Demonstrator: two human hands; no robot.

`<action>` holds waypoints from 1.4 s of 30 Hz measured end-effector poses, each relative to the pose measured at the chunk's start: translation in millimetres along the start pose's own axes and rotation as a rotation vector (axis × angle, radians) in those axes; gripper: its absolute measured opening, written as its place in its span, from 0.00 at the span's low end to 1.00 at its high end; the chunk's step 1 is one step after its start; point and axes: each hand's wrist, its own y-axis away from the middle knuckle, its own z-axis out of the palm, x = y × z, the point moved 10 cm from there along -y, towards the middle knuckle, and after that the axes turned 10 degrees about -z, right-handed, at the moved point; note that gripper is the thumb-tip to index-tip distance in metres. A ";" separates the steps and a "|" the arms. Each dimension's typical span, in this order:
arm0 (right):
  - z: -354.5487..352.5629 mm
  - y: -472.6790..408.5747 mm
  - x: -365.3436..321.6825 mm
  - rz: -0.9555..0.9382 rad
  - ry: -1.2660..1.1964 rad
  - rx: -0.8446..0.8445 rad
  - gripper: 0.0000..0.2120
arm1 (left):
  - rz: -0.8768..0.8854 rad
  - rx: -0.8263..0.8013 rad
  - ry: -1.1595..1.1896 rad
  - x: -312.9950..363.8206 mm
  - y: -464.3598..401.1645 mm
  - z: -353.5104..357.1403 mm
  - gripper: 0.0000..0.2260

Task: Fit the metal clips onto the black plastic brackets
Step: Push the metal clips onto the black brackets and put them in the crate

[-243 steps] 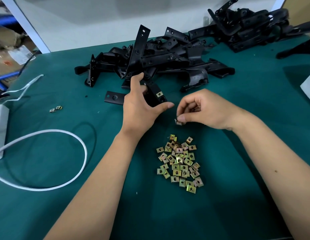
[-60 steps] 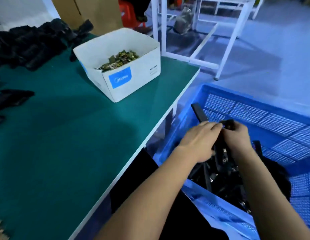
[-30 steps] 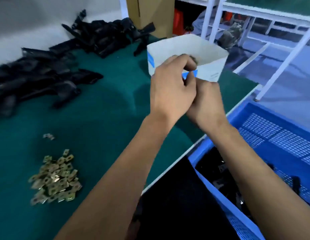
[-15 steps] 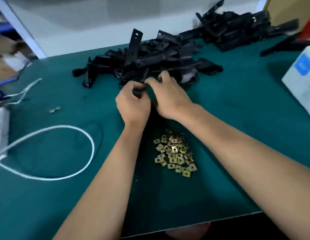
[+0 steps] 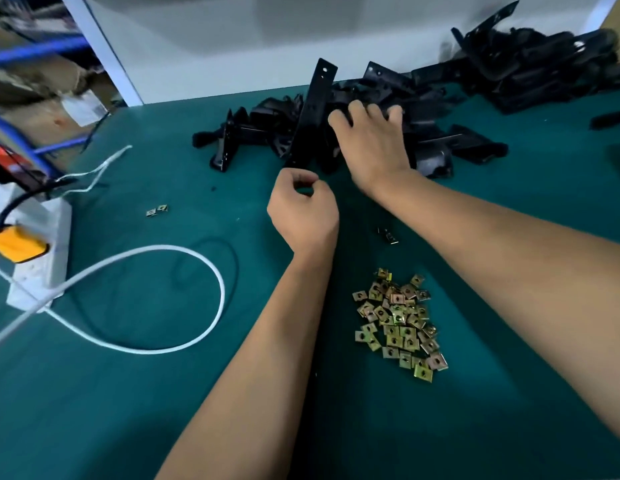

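A heap of black plastic brackets [image 5: 436, 133] lies at the back of the green table [image 5: 146, 393], with one long bracket strip [image 5: 315, 109] leaning upright in it. My right hand [image 5: 371, 143] rests on the heap, fingers spread, fingertips among the brackets; I see no grip on any one piece. My left hand [image 5: 303, 209] hovers just in front of the heap, curled into a loose ring with nothing in it. A pile of brass-coloured metal clips [image 5: 398, 320] lies between my forearms. One single clip [image 5: 388, 234] lies under my right wrist.
A second heap of brackets [image 5: 544, 71] fills the back right. Two stray clips [image 5: 157, 210] lie at the left. A white power strip [image 5: 42, 251] with a yellow plug [image 5: 16, 242] and a looped white cable [image 5: 211, 323] occupy the left side.
Half a second ago both hands were together at the heap's front edge. The left hand has drawn back toward me, and the right hand has reached farther onto the heap.
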 end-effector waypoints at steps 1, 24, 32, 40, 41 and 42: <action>-6.6 1.2 1.5 -0.007 -0.006 0.043 0.33 | -0.013 0.004 0.012 -1.8 -0.9 -0.4 0.05; -43.1 139.8 34.8 0.000 -0.971 0.282 0.18 | -0.587 -0.524 0.803 -27.8 -4.2 46.4 0.07; -6.2 136.1 11.8 -0.029 -0.736 -0.087 0.09 | -0.525 -0.707 0.835 -13.9 -4.4 45.2 0.07; -12.9 138.1 28.9 0.035 -0.719 0.036 0.02 | -0.632 -1.000 0.884 -11.0 18.0 61.5 0.18; -12.0 139.0 33.7 0.071 -0.770 0.061 0.01 | -0.613 -1.029 0.839 -10.7 20.3 62.5 0.15; -10.6 140.3 39.4 0.122 -0.848 0.095 0.01 | -0.595 -1.055 0.789 -10.4 22.9 63.4 0.13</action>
